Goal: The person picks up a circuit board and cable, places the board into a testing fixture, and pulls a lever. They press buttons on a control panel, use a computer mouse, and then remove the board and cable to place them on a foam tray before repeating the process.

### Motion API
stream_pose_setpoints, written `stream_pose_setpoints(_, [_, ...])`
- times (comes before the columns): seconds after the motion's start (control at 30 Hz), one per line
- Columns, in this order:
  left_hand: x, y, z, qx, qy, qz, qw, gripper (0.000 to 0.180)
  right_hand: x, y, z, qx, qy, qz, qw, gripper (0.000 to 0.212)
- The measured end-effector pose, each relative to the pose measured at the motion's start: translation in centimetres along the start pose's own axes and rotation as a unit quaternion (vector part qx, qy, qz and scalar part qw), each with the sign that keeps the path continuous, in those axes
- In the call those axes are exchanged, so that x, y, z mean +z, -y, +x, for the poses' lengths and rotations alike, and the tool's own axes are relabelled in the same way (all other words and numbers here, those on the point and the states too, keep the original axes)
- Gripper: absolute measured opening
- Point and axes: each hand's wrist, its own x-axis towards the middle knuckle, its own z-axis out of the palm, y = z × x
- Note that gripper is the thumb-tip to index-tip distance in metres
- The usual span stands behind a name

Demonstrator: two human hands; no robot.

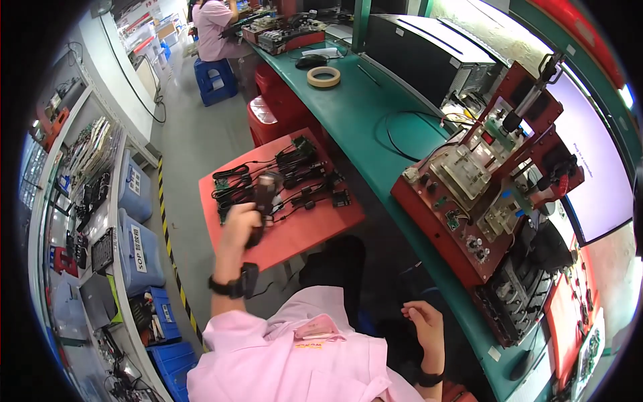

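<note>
My left hand [238, 229] is closed around a dark, elongated handheld object [266, 192], blurred, so its kind is unclear. It is held above a flat red board [301, 238]. Bundles of coiled black cables [231, 175] lie on that board, some with small circuit boards [305, 143] attached. Over by the green bench, my right hand [426, 323] hangs low, fingers loosely bent and apart, with nothing visible in it. The nearest large thing to it is a red test fixture [442, 234] with clear plates, knobs and clamps.
The green workbench [358, 134] carries a tape roll [323, 77], a black mouse [311, 61], a dark computer case [422, 63] and a lit monitor [596, 161]. Red stools [262, 114] stand beneath. Shelves with blue bins [138, 251] line the left. A person [213, 27] sits farther back.
</note>
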Motion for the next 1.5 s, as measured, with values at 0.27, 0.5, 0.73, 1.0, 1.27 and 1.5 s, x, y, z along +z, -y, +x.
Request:
stream_pose_setpoints(0.27, [0.5,-12.1,-7.7,0.337,0.240,-0.295,0.862,0.014,5.5,2.9,5.0,-0.104,0.191,0.007,0.976,0.034])
stream_pose_setpoints(0.5, [10.3,-15.8,-3.6,0.396,0.528,-0.368,0.655,0.022,4.7,2.2,8.1,0.161,0.340,0.123,0.918,0.044])
stream_pose_setpoints(0.73, [14.5,-17.6,-3.9,0.352,0.597,-0.380,0.613,0.015,3.7,2.4,4.4,0.152,0.512,0.057,0.844,0.038])
stream_pose_setpoints(1.0, [12.2,-16.8,-3.8,0.398,0.514,-0.379,0.658,0.028,-1.1,14.5,2.5,-0.249,0.033,-0.519,0.817,0.039])
stream_pose_setpoints(1.27, [11.4,-13.4,-2.2,0.175,0.201,-0.513,0.816,0.028,-5.7,18.4,14.0,-0.361,-0.123,-0.666,0.641,0.043])
stream_pose_setpoints(1.5, [13.5,-9.9,-0.2,0.170,0.326,-0.391,0.844,0.021,-6.8,17.4,18.6,-0.271,-0.079,-0.636,0.718,0.045])
